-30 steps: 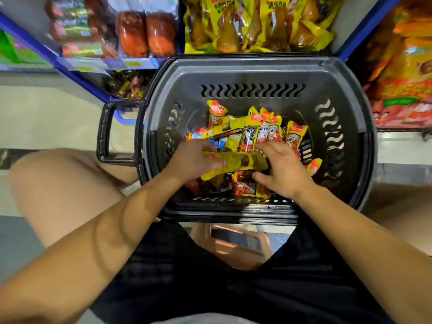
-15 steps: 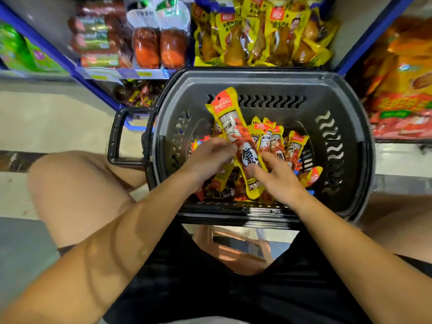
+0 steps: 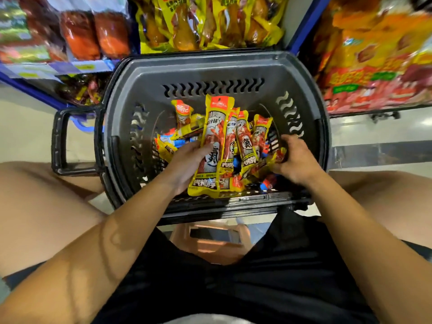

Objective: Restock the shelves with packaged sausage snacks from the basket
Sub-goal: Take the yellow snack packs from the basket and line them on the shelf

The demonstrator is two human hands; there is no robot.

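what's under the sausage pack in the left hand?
More yellow sausage packs and blue-wrapped ones in the basket. The held pack hides whatever lies directly beneath.

One grey basket [image 3: 217, 69], two hands, one stool [image 3: 210, 242]; roughly four upright sausage packs [image 3: 214, 136] among more, too jumbled to count.

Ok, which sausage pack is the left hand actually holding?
The tallest yellow pack, frontmost in the upright row: the left hand grips its left edge, thumb across its front.
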